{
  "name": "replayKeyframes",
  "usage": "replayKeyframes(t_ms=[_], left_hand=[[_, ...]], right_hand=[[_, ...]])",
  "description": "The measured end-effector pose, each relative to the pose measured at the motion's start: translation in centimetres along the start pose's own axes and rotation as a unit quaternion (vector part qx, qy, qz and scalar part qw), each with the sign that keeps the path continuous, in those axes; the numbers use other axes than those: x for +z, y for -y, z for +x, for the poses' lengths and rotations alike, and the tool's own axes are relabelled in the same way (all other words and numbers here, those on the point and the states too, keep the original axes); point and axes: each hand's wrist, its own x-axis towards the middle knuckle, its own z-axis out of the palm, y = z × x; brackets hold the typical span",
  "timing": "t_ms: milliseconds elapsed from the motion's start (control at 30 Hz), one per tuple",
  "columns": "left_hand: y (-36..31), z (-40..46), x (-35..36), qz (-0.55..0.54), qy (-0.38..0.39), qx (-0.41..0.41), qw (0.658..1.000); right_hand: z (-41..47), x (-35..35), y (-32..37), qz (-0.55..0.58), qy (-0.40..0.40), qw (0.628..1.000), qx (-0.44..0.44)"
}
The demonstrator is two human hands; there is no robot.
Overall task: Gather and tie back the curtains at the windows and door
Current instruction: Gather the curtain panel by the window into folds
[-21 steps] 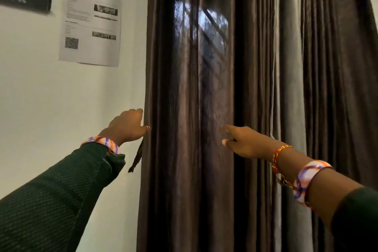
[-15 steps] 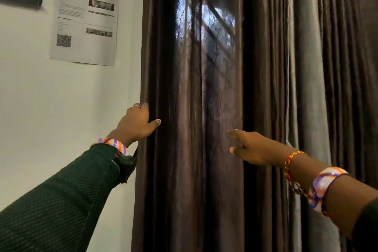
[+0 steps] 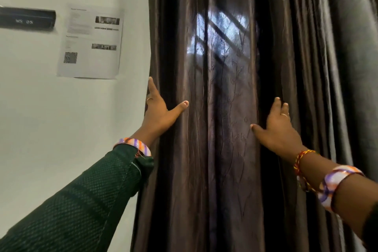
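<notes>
A dark brown curtain (image 3: 221, 149) hangs in long folds across the middle and right of the view, with window light showing through its upper part. My left hand (image 3: 159, 112) lies at the curtain's left edge beside the wall, index finger pointing up and thumb spread onto the fabric. My right hand (image 3: 276, 129) rests flat against a fold further right, fingers straight and reaching into a dark gap between folds. The section of curtain between my two hands is about a forearm wide. Neither hand grips the cloth.
A white wall (image 3: 51, 118) runs along the left, with a printed paper sheet (image 3: 90, 41) and a black label plate (image 3: 26, 19) stuck on it. More grey-brown curtain folds (image 3: 337, 67) hang at the far right.
Both hands have risen and opened: the left hand's fingers now stretch up along the curtain's edge, and the right hand has turned from pointing sideways to lying flat on the fabric.
</notes>
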Motion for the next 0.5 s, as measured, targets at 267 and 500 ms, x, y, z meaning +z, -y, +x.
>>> replayKeyframes(t_ms=[267,500], left_hand=[[-5.9,2.6,5.6,-0.17,0.08,-0.138,0.972],[-8.5,5.0,9.0,0.067,-0.032,-0.058,0.996]], right_hand=[[3.2,4.4,0.4,0.266,0.077,0.959,-0.064],[2.2,2.7,3.2,0.165,0.14,0.922,-0.321]])
